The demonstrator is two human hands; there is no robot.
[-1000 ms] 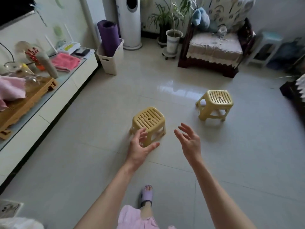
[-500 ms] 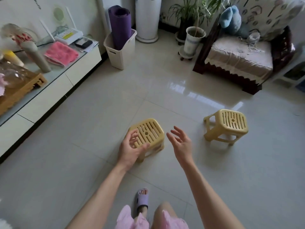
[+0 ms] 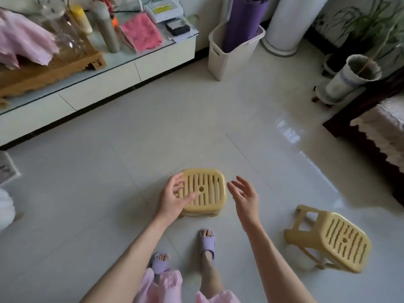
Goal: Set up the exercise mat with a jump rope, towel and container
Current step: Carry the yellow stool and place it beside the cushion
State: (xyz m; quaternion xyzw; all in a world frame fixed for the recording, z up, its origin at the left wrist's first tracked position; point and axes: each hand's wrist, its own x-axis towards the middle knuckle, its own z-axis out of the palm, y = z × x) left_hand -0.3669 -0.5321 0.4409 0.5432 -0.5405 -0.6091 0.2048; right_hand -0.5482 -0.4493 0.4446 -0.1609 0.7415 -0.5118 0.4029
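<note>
Reaching down with both hands spread and empty, the left hand (image 3: pixel 172 199) and right hand (image 3: pixel 244 197) flank the near stool (image 3: pixel 205 190). Clearing floor for the rolled mat (image 3: pixel 242 20) seems the step in hand; next they need to grip the stool's sides.

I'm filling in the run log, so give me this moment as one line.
phase: reaching for stool | left hand: open, over yellow stool | right hand: open, beside it | purple mat: rolled in bin

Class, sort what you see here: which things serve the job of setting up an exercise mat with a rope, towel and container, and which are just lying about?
Belongs to the job:
rolled purple mat, standing in the white bin
pink towel on the cabinet top

Just lying about:
yellow stool under the open left hand and right hand
second yellow stool
plant pot
</note>
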